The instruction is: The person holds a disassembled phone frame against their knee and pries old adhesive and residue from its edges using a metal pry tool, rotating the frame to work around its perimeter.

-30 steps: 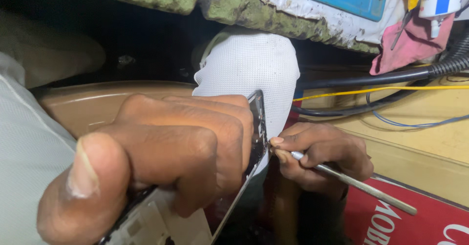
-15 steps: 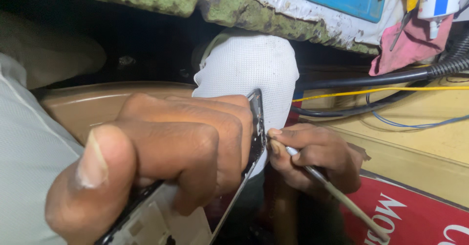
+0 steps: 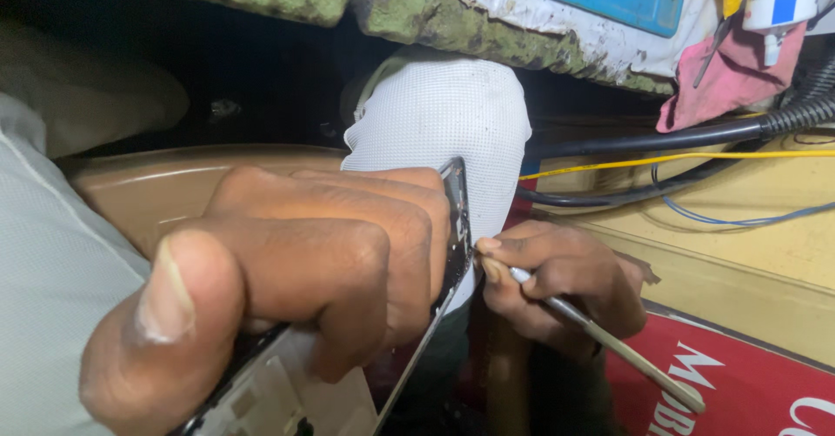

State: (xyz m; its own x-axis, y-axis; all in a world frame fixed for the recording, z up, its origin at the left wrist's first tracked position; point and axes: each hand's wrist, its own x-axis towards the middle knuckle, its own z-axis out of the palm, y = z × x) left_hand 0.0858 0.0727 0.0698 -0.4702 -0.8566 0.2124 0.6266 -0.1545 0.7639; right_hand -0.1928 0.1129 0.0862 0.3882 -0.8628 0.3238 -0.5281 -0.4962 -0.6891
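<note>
The person is holding a phone point(image 3: 457, 227) edge-on to the camera, gripped in the left hand point(image 3: 287, 288). The fingers are curling over its frame and the thumb point(image 3: 165, 314) is lying along the near side, at about 8 o'clock from the phone's top corner. The phone is sitting at the middle of the view, tilted, its top corner pointing to 12 o'clock against a white mesh cloth point(image 3: 444, 114) behind it.

The right hand point(image 3: 557, 284) is sitting at 3 o'clock from the phone, just beside its edge. Thumb and forefinger are pinching a thin metal tool point(image 3: 600, 336), whose handle is trailing off toward 4 o'clock. The tip is meeting the phone's side seam; whether it is already inside the seam I cannot tell, since the fingertips are covering it.

Judgement: the step in hand is working the tool tip along the edge of the phone, probably prying at the seam between frame and panel. The next move is calling for a steady left grip, light pressure at the tip, and a shallow angle so the tool is not slipping off the edge toward the left fingers.

Black cables point(image 3: 696, 136) and a yellow wire point(image 3: 696, 156) are running at 2 o'clock, well apart from the hands.
</note>
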